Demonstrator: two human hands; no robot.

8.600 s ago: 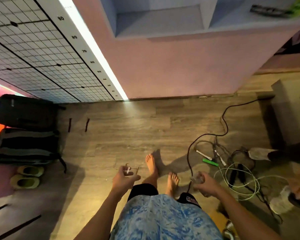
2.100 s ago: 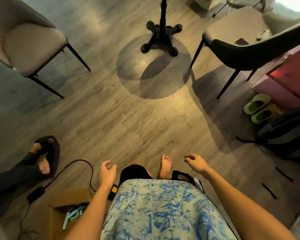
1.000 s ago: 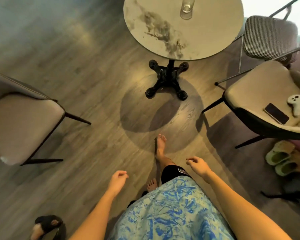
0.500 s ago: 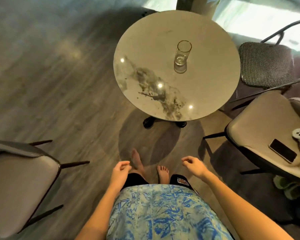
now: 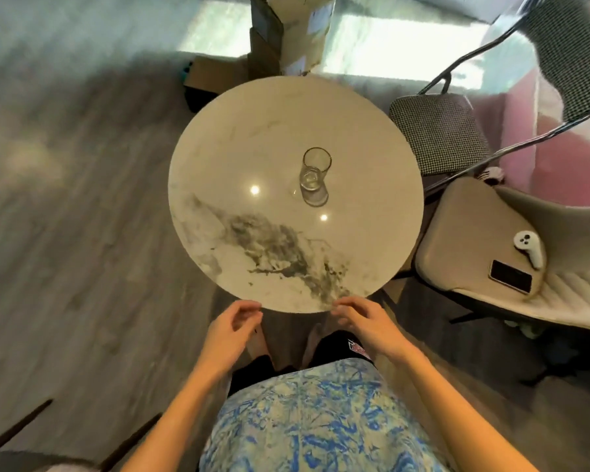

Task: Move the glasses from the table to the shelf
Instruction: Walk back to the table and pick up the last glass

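Observation:
One clear drinking glass (image 5: pixel 314 177) stands upright a little right of the middle of a round marble table (image 5: pixel 239 158). My left hand (image 5: pixel 234 330) hovers just below the table's near edge, fingers loosely curled and apart, holding nothing. My right hand (image 5: pixel 365 320) is beside it at the same edge, also with nothing in it and fingers spread. Both hands are well short of the glass. The shelf is not in view.
A beige chair (image 5: pixel 484 253) at the right carries a phone (image 5: pixel 510 281) and a white controller (image 5: pixel 529 248). A checkered chair (image 5: pixel 438 131) stands behind it. Cardboard boxes (image 5: pixel 286 35) are stacked beyond the table. Wooden floor lies to the left.
I have come closer to the table, which now fills the middle of the view. Both hands have risen to its near edge. The glass has not moved.

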